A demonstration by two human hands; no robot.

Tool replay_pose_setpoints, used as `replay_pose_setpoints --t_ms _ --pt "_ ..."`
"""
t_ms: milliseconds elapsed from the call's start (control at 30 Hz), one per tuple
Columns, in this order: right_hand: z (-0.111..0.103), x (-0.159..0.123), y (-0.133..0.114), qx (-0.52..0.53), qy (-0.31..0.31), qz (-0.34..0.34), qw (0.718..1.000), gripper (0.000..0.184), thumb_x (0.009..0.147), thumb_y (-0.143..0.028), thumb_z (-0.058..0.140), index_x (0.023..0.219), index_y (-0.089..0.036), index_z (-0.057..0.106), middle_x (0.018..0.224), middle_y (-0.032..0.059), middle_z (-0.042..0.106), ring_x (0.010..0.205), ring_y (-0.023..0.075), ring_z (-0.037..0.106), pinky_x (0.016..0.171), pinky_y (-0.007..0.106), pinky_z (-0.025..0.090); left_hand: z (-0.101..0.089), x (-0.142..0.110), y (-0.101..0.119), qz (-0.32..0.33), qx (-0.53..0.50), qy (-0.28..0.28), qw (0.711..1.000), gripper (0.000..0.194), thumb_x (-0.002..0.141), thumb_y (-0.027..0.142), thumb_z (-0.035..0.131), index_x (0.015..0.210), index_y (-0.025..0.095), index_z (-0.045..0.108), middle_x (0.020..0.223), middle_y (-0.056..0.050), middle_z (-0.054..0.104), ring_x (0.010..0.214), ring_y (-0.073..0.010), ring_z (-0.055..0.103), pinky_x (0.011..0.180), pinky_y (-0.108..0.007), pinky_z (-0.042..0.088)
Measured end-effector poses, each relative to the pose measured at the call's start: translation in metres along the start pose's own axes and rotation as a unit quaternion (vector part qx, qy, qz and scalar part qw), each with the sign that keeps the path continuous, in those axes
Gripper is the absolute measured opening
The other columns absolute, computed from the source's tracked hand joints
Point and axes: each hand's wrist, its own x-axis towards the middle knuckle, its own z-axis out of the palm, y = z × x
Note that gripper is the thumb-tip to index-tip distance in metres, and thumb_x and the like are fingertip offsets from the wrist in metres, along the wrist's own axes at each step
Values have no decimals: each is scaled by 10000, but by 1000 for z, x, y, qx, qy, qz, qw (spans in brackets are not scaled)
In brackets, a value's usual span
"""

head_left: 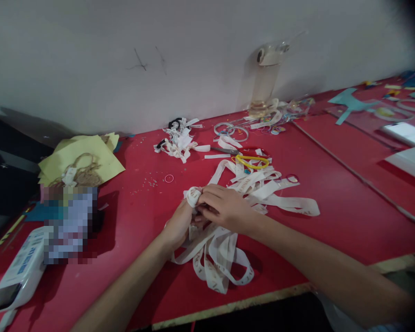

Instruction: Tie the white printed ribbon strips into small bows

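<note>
Both hands meet near the middle of the red table, working on a white printed ribbon (193, 196) bunched into a small roll or knot. My left hand (180, 223) is closed round the ribbon from below, its fingers partly hidden. Over it, my right hand (224, 207) pinches the ribbon with bent fingers. Long loops of the same ribbon (217, 267) hang from the hands and lie on the table towards the front edge. More ribbon (263, 191) spreads to the right of the hands. Scissors with yellow and red handles (252, 161) lie just behind it.
A pile of ribbon scraps (180, 140) and a pink rubber band (169, 178) lie behind the hands. A clear bottle (264, 87) stands by the wall. Yellow paper (79, 159) with twine and a white device (24, 263) are left; a phone (408, 133) lies far right.
</note>
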Motion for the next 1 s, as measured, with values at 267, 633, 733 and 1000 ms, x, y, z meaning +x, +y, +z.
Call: replay_pose_setpoints --t_ms 267,633,733,1000 --pt "0 0 0 1 -1 0 1000 99 861 -164 542 958 -176 561 972 73 612 963 205 551 818 311 449 -2 1 -2 0 -10 -3 1000 405 751 508 636 733 183 396 592 74 336 451 -26 249 421 -147 203" --pt "-1 0 0 1 1 0 1000 90 863 -172 543 950 -180 563 976 78 612 963 204 552 805 315 453 -1 1 0 -1 -9 -11 1000 399 753 506 631 724 182 401 588 76 340 445 -29 252 421 -158 194" --pt "-1 0 -1 2 2 2 1000 89 865 -177 541 950 -182 564 969 76 611 969 207 552 807 317 452 -1 1 0 -4 -6 -12 1000 387 762 489 626 718 181 398 592 73 339 449 -30 253 423 -159 186" --pt "-1 0 0 -2 -1 2 1000 95 857 -169 545 951 -181 560 982 72 610 968 205 549 818 314 449 -1 1 -1 9 5 -10 1000 395 770 516 609 719 179 410 586 71 329 463 -37 232 432 -171 177"
